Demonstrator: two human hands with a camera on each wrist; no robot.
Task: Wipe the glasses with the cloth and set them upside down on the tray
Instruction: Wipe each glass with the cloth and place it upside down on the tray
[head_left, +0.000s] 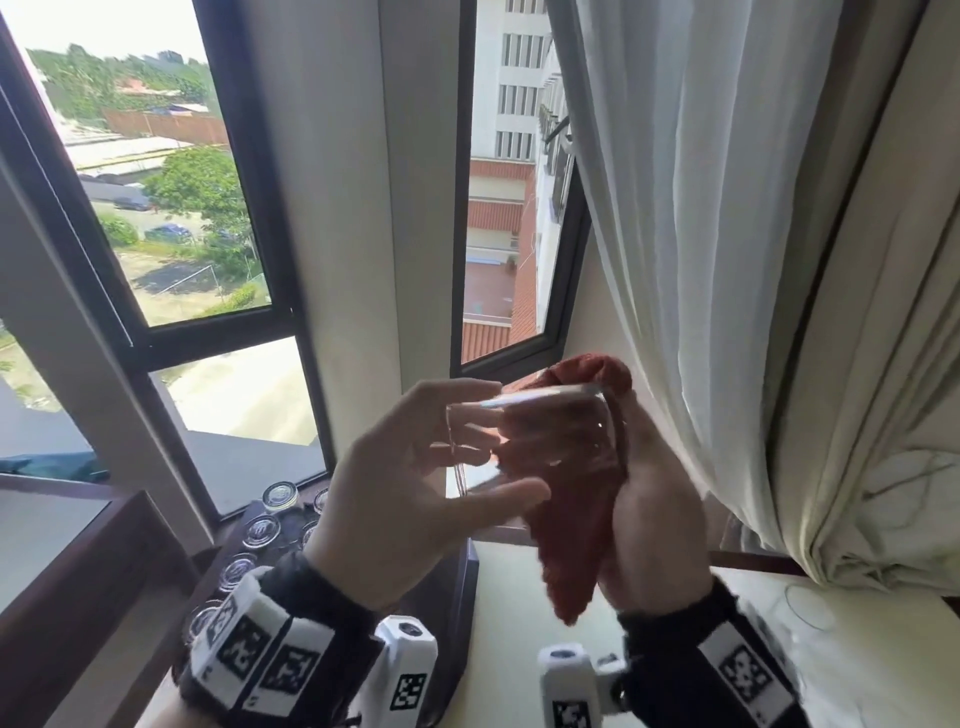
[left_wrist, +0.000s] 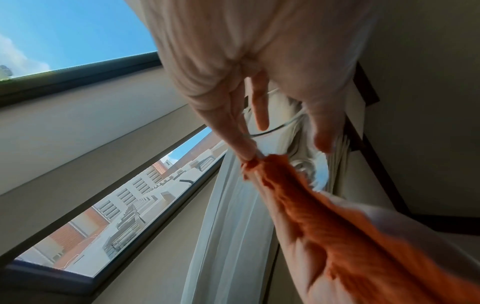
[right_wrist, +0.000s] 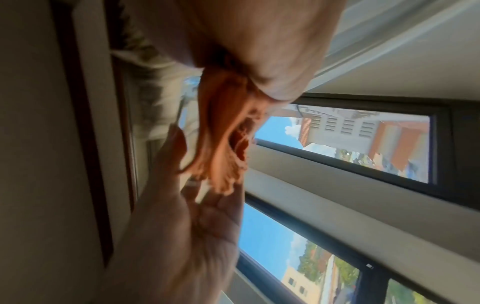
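Glass (head_left: 524, 431) between left hand (head_left: 410, 499) and, seemingly, cloth-wrapped right hand (head_left: 654, 499).

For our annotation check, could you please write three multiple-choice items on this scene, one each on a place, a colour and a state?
1. Where is the dark tray with the upturned glasses?
A. Low on the person's left, by the window
B. On the right, under the curtain
C. On the floor

2. What colour is the cloth?
A. Blue
B. White
C. Rust red

3. How is the glass being wiped held?
A. Standing on the table
B. Lifted in the air, between both hands
C. Lying on the tray

Answers:
1 A: the tray lies below the left hand, with the upturned glasses on it near the window.
2 C: the cloth in the right hand is rust red.
3 B: the glass is up in front of the window, left fingers round it and the cloth against it.
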